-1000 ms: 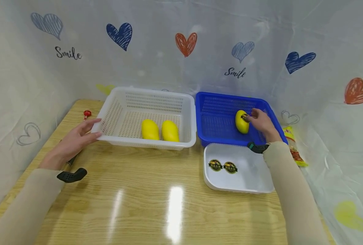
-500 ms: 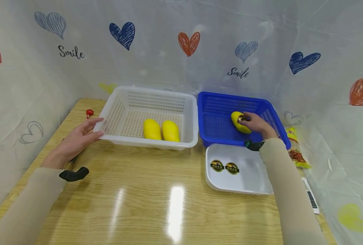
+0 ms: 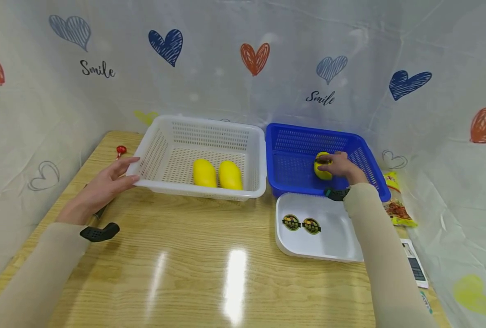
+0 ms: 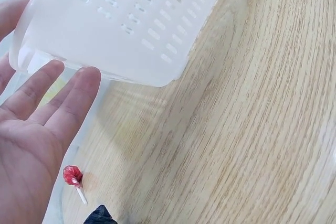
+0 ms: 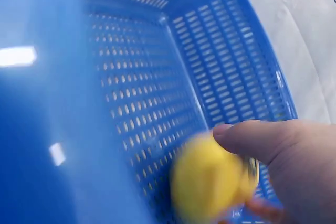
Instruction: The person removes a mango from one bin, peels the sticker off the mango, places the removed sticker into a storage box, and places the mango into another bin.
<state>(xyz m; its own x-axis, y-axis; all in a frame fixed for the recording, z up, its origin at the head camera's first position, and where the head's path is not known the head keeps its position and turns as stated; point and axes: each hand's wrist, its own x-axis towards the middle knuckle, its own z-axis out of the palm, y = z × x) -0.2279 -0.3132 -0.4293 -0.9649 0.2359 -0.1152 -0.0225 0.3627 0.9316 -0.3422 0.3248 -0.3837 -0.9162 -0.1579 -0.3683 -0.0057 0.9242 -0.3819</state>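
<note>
My right hand (image 3: 341, 165) is inside the blue basket (image 3: 294, 187), holding a yellow mango (image 3: 321, 171). In the right wrist view the blurred mango (image 5: 205, 182) lies between the thumb on one side and the fingers on the other. A dark label edge (image 5: 254, 170) shows on it beside the thumb. At the left end of the white basket (image 3: 193, 187), my left hand (image 3: 105, 184) has its rim between thumb and index finger; the other fingertips are right at the rim in the left wrist view. Two more mangoes (image 3: 204, 173) lie side by side in the white basket.
In front of the blue basket stands a white tray (image 3: 337, 237) with two round black-and-gold stickers (image 3: 301, 223). A snack packet (image 3: 397, 202) and a white device (image 3: 414, 264) lie along the right edge. A red lollipop (image 4: 73, 176) is beyond the left hand.
My right hand has shifted slightly left and turned the mango within the blue basket, now covering more of it. The left hand stays at the white basket's rim.
</note>
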